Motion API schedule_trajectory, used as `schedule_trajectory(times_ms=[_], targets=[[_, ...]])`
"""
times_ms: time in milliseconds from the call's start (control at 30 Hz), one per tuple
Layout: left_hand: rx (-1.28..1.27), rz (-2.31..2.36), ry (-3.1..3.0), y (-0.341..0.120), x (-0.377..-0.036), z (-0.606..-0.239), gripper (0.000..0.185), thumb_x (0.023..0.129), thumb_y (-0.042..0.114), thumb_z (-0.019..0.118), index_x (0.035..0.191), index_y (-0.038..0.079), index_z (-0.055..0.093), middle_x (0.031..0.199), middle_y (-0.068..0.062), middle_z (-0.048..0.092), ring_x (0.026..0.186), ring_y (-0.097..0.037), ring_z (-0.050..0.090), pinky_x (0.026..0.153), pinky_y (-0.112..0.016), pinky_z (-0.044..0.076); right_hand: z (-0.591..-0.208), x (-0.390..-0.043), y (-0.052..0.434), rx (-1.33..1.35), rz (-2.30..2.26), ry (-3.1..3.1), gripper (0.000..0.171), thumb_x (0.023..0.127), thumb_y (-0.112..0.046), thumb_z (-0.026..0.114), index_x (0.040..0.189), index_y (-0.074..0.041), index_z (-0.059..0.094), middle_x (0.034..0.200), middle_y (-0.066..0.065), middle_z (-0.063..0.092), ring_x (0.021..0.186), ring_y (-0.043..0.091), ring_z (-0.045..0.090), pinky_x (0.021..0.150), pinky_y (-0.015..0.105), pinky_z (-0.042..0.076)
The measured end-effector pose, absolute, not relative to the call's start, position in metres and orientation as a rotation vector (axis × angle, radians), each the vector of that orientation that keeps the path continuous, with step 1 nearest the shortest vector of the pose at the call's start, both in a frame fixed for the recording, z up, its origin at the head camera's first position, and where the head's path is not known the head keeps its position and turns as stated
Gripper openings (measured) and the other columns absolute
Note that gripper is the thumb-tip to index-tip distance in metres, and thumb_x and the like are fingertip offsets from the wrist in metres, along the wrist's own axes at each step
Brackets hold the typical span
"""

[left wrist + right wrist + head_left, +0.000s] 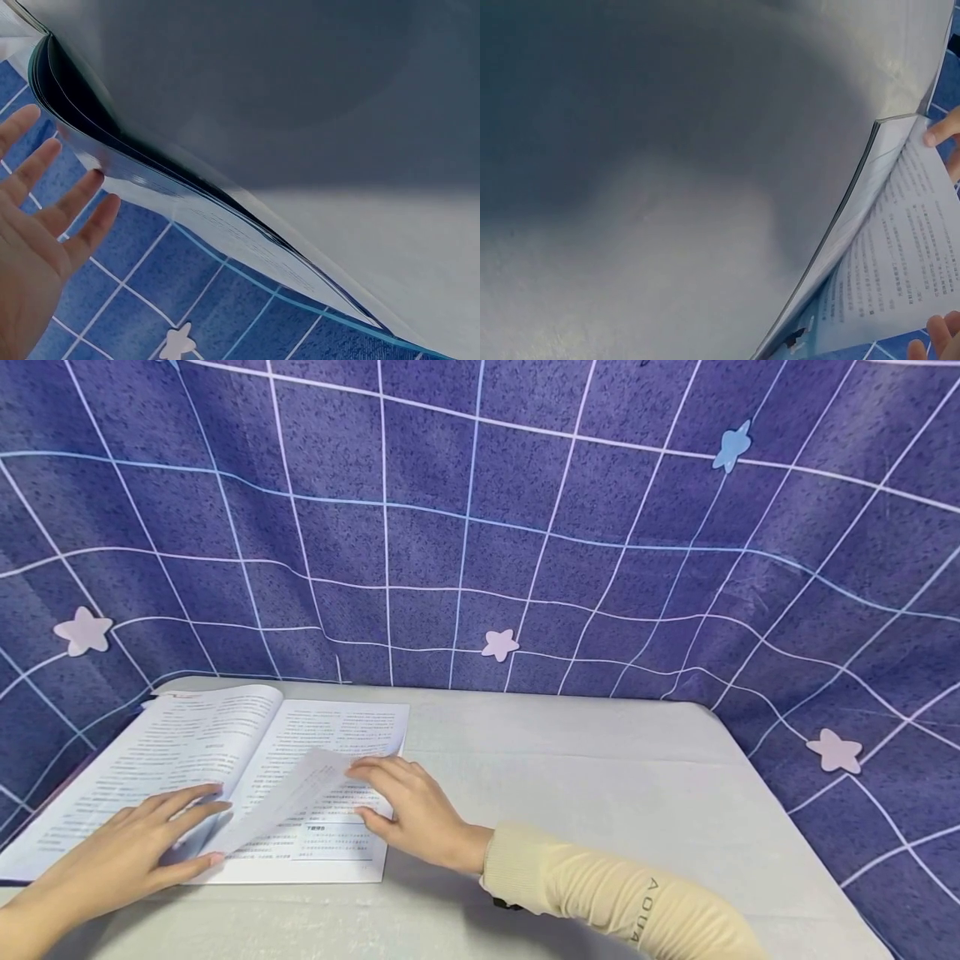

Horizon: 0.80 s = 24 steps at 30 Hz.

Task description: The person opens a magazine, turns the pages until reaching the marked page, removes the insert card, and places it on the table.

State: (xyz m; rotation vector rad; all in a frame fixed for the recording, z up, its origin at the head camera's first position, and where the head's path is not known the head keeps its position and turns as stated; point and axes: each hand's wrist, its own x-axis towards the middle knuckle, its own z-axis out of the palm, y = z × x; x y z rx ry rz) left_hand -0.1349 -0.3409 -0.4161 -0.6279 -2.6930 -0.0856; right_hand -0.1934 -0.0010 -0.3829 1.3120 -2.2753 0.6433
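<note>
Item: open book (225, 777), lying at the desk (600, 777) left edge. My left hand (127, 852) rests flat, fingers straight, pinning the left page; my right hand (412, 810) pinches a lifted leaf (292, 797), mid-turn.

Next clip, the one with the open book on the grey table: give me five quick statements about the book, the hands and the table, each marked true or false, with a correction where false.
1. The book lies open on the table. True.
2. The right hand lifts a loose page off the right half of the book. True.
3. The left hand is clenched in a fist. False: its fingers are straight and lie on the left-hand page.
4. The book sits at the table's right edge. False: it is at the left side.
5. The right arm wears a cream sleeve. True.
</note>
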Motion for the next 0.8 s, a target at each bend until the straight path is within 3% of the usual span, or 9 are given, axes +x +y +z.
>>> schedule_trajectory(times_ms=[467,633,800], targets=[[-0.608,-0.109,-2.652,-0.343,-0.135,-0.414,0.073,0.068,0.047,0.073,0.13,0.018,0.049,0.128,-0.009,0.05,0.106,-0.033,0.051,0.072,-0.056,0.043,-0.391,-0.19,-0.001,1.348,0.494,-2.405,0.039,0.086,-0.03,0.06,0.122,-0.016,0.052,0.128,-0.003,0.054,0.118,0.009,0.05,0.095,0.021,0.04],[-0.631,-0.146,-2.597,-0.346,-0.136,-0.417,0.079,0.069,0.046,0.073,0.135,0.013,0.044,0.131,-0.01,0.047,0.11,-0.032,0.045,0.1,-0.052,0.031,-0.396,-0.19,-0.001,1.376,0.461,-2.428,0.039,0.086,-0.031,0.061,0.121,-0.018,0.053,0.126,-0.006,0.055,0.118,0.008,0.05,0.094,0.02,0.04],[-0.626,-0.153,-2.565,-0.349,-0.138,-0.418,0.086,0.07,0.049,0.071,0.14,0.01,0.036,0.136,-0.013,0.042,0.114,-0.035,0.041,0.113,-0.045,0.015,-0.399,-0.188,-0.002,1.408,0.427,-2.451,0.039,0.085,-0.032,0.062,0.12,-0.018,0.053,0.123,-0.007,0.056,0.117,0.007,0.051,0.092,0.02,0.041]])
